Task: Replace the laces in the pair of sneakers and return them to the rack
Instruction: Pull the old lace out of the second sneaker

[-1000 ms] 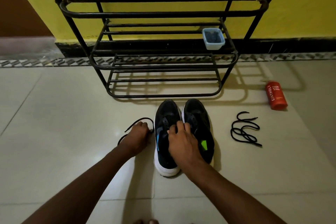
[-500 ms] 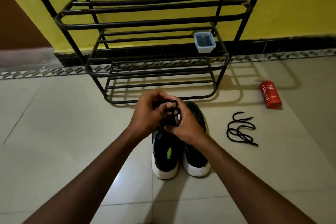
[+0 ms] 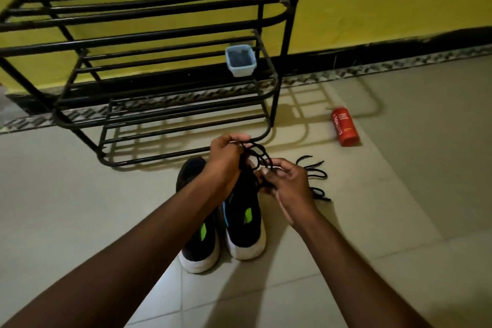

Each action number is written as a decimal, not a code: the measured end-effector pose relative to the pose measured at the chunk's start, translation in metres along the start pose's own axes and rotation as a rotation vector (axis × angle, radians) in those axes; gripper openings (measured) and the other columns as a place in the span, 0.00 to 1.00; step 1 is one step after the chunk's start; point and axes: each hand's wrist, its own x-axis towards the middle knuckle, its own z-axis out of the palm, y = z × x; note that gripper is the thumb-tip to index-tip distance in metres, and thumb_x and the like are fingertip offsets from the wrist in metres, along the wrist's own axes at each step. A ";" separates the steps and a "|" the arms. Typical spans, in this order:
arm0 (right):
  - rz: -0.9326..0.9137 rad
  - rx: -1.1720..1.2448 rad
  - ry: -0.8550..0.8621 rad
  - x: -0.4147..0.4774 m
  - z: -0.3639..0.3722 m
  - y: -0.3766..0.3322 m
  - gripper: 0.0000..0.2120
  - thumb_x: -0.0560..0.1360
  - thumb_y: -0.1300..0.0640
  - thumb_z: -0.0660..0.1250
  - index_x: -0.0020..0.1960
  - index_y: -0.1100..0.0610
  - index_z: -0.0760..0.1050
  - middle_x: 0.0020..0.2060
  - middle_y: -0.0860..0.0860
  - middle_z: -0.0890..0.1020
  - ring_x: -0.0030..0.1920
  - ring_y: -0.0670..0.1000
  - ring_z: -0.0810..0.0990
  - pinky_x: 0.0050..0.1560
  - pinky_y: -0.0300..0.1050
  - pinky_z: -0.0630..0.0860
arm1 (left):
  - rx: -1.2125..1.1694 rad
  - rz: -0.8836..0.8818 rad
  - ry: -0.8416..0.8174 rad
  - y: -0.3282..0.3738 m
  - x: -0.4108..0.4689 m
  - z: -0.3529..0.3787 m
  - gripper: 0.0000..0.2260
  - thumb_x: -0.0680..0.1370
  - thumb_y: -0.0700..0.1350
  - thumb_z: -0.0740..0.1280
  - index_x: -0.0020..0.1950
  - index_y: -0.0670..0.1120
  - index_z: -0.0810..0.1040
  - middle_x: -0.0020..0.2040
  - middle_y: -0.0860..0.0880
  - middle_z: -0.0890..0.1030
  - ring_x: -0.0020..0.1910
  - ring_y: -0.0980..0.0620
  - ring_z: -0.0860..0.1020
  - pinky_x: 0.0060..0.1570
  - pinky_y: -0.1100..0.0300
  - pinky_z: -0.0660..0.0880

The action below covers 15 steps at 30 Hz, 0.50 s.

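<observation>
While you sit in front of the black rack (image 3: pixel 149 42), both your hands are up over the two sneakers (image 3: pixel 221 226). Your left hand (image 3: pixel 226 160) is closed and pinches one end of a black lace (image 3: pixel 257 154). Your right hand (image 3: pixel 288 184) is curled around the rest of that lace, which loops between your two hands.

The sneakers stand side by side on the floor (image 3: pixel 66 208), just in front of the rack. They are black with white soles.

Another black lace (image 3: pixel 316 170) lies on the floor, just past your right hand.

A small blue tub (image 3: pixel 240 61) sits on the middle shelf. Something dark is inside it, but you cannot tell what.

A red bottle (image 3: pixel 344 126) lies on its side on the floor, to the right of the rack.
</observation>
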 end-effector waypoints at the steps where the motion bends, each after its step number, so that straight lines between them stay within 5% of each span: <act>1: -0.010 0.002 0.089 0.003 -0.009 0.001 0.07 0.77 0.68 0.69 0.53 0.59 0.80 0.38 0.56 0.87 0.37 0.52 0.85 0.39 0.48 0.82 | -0.020 -0.065 -0.001 -0.005 0.003 0.011 0.15 0.80 0.28 0.54 0.54 0.40 0.77 0.45 0.40 0.76 0.38 0.47 0.74 0.37 0.55 0.71; 6: -0.063 -0.071 0.476 0.025 -0.055 0.002 0.06 0.78 0.68 0.68 0.53 0.65 0.82 0.38 0.58 0.85 0.35 0.49 0.84 0.36 0.40 0.80 | -0.025 -0.236 -0.048 -0.027 0.019 0.054 0.17 0.82 0.29 0.54 0.67 0.37 0.74 0.52 0.40 0.77 0.48 0.45 0.77 0.47 0.57 0.73; 8: -0.103 -0.169 0.520 0.031 -0.070 0.000 0.06 0.77 0.69 0.68 0.51 0.64 0.83 0.40 0.58 0.86 0.35 0.48 0.84 0.38 0.42 0.81 | 0.000 -0.288 -0.098 -0.036 0.022 0.065 0.18 0.82 0.31 0.55 0.70 0.40 0.72 0.60 0.38 0.78 0.54 0.43 0.77 0.56 0.53 0.72; 11: -0.239 -0.417 0.543 0.034 -0.087 -0.003 0.07 0.76 0.68 0.68 0.49 0.61 0.85 0.40 0.55 0.86 0.40 0.51 0.86 0.47 0.47 0.82 | -0.010 -0.340 -0.211 -0.049 0.021 0.072 0.18 0.83 0.36 0.55 0.73 0.43 0.70 0.65 0.39 0.77 0.58 0.44 0.74 0.54 0.55 0.70; 15: -0.416 -0.811 0.538 0.032 -0.100 -0.003 0.09 0.75 0.69 0.68 0.52 0.63 0.84 0.47 0.57 0.86 0.49 0.55 0.84 0.54 0.34 0.72 | 0.112 -0.274 -0.371 -0.060 0.025 0.072 0.26 0.81 0.28 0.57 0.75 0.49 0.69 0.70 0.43 0.69 0.60 0.50 0.75 0.52 0.62 0.74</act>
